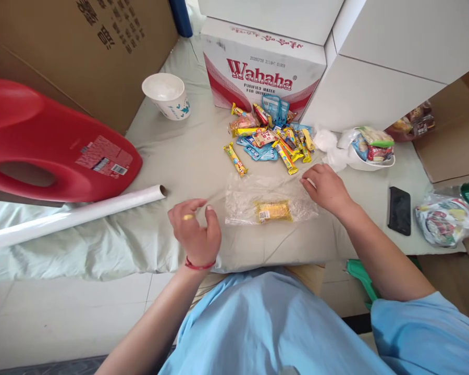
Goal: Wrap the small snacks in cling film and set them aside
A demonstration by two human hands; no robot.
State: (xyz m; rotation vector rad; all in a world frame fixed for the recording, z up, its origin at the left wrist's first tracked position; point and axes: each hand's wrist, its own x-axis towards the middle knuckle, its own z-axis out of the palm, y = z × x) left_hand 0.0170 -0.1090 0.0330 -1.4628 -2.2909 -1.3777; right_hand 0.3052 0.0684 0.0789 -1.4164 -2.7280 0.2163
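Observation:
A yellow-wrapped snack lies on a clear plastic bag on the cloth-covered table. Left of the bag, my left hand has its fingers curled and thumb close to them, with a thin edge of clear plastic at the fingertips. At the bag's upper right, my right hand pinches clear plastic between thumb and fingers. Beyond the bag is a pile of small wrapped snacks, with one yellow stick snack apart on its left.
A white and red carton stands behind the pile. Leftward are a paper cup, a red jug and a white roll. To the right are a white bowl of snacks, a black phone and a plastic-wrapped bundle.

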